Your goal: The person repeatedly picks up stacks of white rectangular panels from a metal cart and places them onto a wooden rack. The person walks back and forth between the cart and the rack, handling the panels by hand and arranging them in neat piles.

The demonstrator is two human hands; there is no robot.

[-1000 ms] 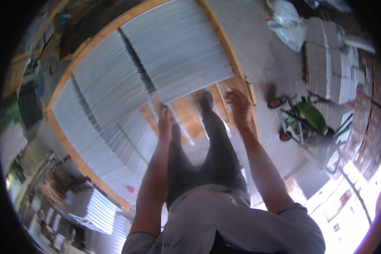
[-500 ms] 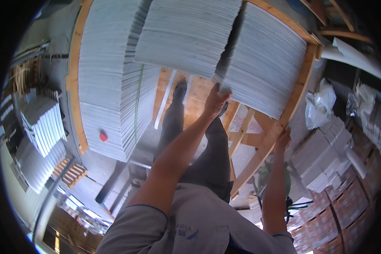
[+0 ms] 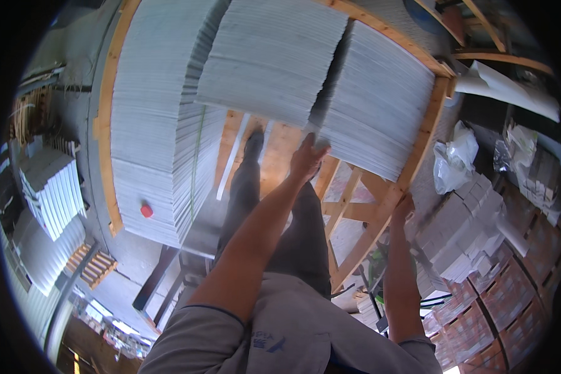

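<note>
My left hand (image 3: 306, 161) reaches out to the gap between the middle stack of pale grey sheets (image 3: 268, 62) and the right stack of sheets (image 3: 380, 103). Its thumb and fingers are apart, close to the near edge of these stacks; whether the fingertips touch them I cannot tell. On the right, my right hand (image 3: 404, 209) is closed round the wooden frame (image 3: 426, 134) that borders the stacks. A tall left stack of sheets (image 3: 146, 112) has a small red block (image 3: 146, 210) on top.
Wooden boards (image 3: 277, 146) lie by my feet, beside the stacks. At right are a clear plastic bag (image 3: 455, 156), white wrapped bundles (image 3: 464, 227) and strapped reddish cartons (image 3: 511, 296). To the left, another sheet stack (image 3: 53, 187) stands near a small wooden pallet (image 3: 92, 265).
My left hand has drawn back slightly from the stack corner, with its fingers still extended. The right hand keeps hold of the wooden frame. The view has shifted a little.
</note>
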